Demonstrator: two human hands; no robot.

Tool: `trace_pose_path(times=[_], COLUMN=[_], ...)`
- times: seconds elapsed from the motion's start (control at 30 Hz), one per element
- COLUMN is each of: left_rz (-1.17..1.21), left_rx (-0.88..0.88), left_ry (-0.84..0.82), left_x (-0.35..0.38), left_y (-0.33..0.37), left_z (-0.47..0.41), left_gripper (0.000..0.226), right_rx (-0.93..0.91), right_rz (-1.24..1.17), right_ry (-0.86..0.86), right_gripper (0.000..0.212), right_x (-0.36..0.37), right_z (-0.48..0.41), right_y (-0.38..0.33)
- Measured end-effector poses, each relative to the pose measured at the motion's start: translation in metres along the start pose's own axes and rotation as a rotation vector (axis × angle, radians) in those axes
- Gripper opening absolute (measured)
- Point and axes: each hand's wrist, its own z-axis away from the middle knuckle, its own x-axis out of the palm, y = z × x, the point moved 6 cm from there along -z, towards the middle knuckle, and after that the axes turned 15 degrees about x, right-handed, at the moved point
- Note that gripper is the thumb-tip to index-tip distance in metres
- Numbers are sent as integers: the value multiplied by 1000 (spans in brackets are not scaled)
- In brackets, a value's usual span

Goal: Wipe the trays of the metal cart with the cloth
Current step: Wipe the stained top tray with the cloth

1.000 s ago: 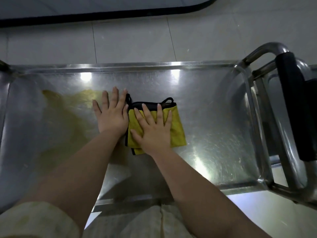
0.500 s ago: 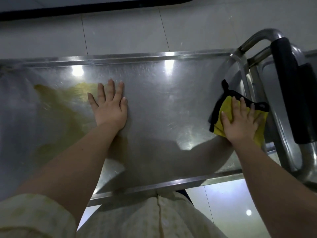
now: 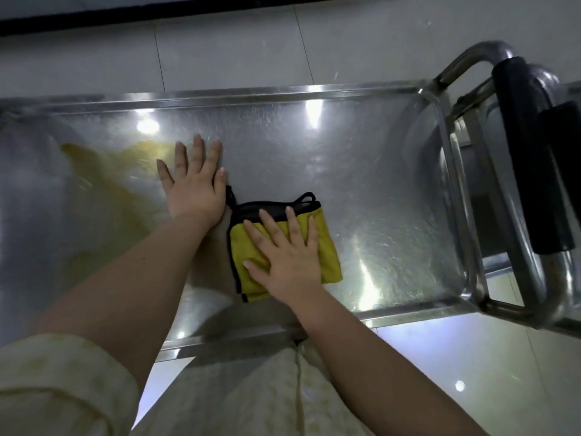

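Mid-wipe on the top tray (image 3: 361, 96): right hand (image 3: 287, 258) spread flat on the cloth (image 3: 328, 247), left hand (image 3: 195, 184) spread, bracing; next stroke likely goes toward unwiped metal.

Pale glossy floor tiles (image 3: 226, 55) with grout lines, dark strip (image 3: 125, 11) along the top edge

The person wears a pale cream garment with a faint yellowish print. Its left sleeve (image 3: 59, 388) is rolled into a thick cuff high on the arm, leaving the forearm bare down to the left hand (image 3: 193, 187). The right arm is bare to the right hand (image 3: 287, 256). A seam runs down the garment's front (image 3: 300, 388) at the near edge.
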Motion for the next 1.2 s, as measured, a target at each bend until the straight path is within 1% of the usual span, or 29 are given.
trace_pose_path(times=[0.03, 0.1, 0.17, 0.27, 0.33, 0.43, 0.53, 0.6, 0.73, 0.77, 0.83, 0.93, 1.0, 1.07, 1.2], left_rz=[5, 9, 12, 17, 21, -9, -26, -34, -29, -25, -20, -7, 7, 0, -6], left_rx=[1, 0, -6, -6, -9, -29, -45, -46, -33, -28, -26, -8, 0, 8, 12], left_ry=[-1, -2, -4, -9, -12, -8, -9, -7, 9, 8, 8, 4, 0, 2, -5], left_x=[-1, -1, 0, 3, 4, 5, 7, 7, 6, 7, 6, 5, 5, 6, 6], left_y=[1, 5, 9, 17, 22, 25, 24, 25, 25, 25, 24, 23, 22, 22, 21], left_z=[0, -2, -4, -4, -5, -3, -3, -3, -1, -1, -1, -2, -2, -3, -3], left_gripper=[55, 55, 55, 55, 55, 56, 56, 56, 56, 56, 56, 56, 56, 56, 56], right_rx=[21, 130, 291, 558, 662, 701, 673, 540, 139, 75, 14, -14, 63, 231, 610], right_rz=[-8, -13, -15, -39, -51, -54, -87, -70, 1, 7, 4, -5, -10, -27, -103], right_ry=[8, 28, 38, -24, -47, -26, -33, -35, -26, -12, 29, 52, 50, 60, -20], right_gripper=[70, 71, 74, 76, 76, 75, 74, 74, 70, 70, 70, 71, 72, 74, 79], right_x=[-2, -7, -11, -19, -24, -20, -10, -4, 12, 13, 12, 10, 9, 4, -10], right_z=[-2, -3, 0, 13, 22, 25, 28, 29, 40, 44, 46, 44, 42, 40, 45], right_y=[15, 62, 127, 232, 268, 265, 219, 164, 34, 13, -1, 19, 53, 105, 237])
